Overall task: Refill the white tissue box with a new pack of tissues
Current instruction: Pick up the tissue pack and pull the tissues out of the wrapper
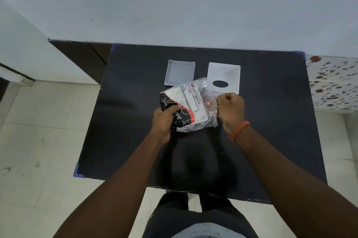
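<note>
Over the table's [120, 140] middle the left hand [164, 119] gripped the pack [188, 106] by its near-left end, its long axis running toward the far edge, while the right hand [230, 108] pinched the wrapper [210, 106] on its right side.

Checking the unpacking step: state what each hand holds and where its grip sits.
Both hold the tissue pack. The left hand grips its near-left end; the right hand pinches the loose clear wrapper at its right side.
</note>
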